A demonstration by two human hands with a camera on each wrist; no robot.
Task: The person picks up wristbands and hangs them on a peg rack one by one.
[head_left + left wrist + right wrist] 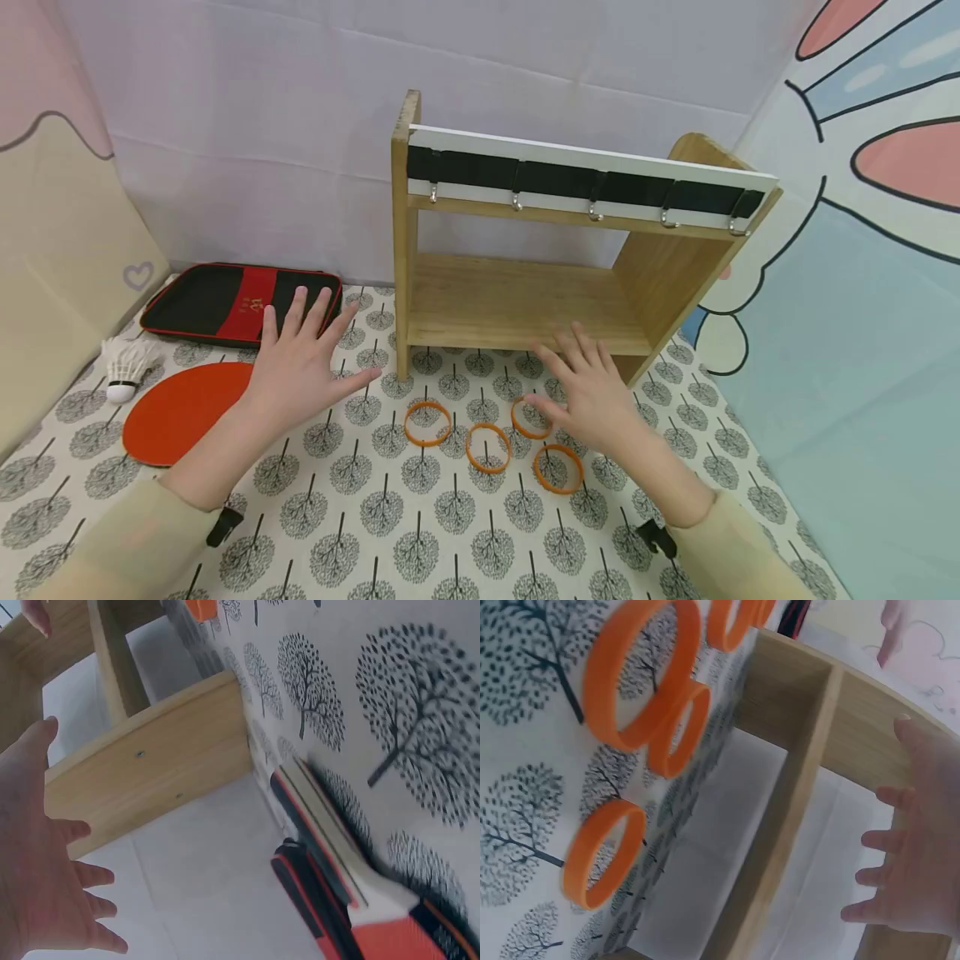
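My left hand (pixel 296 371) hovers with fingers straight and spread, near the black-and-red zip case (pixel 202 304) and over the red table tennis paddle (pixel 183 408), whose handle my forearm hides. My right hand (pixel 596 400) also has its fingers extended and holds nothing, just in front of the wooden shelf (pixel 517 300). Several orange rings (pixel 508 450) lie on the patterned cloth between the hands; the one nearest my right hand is partly covered by its thumb. The right wrist view has these orange rings (pixel 600 675) beside the shelf, with the right hand (pixel 930 840) above.
Along the top front of the shelf runs a white-and-black rail (pixel 558 179) bearing several metal hooks (pixel 595 214). A white shuttlecock (pixel 127 367) lies at the far left, next to the paddle. The tree-patterned cloth (pixel 457 533) meets fabric walls at the back and sides.
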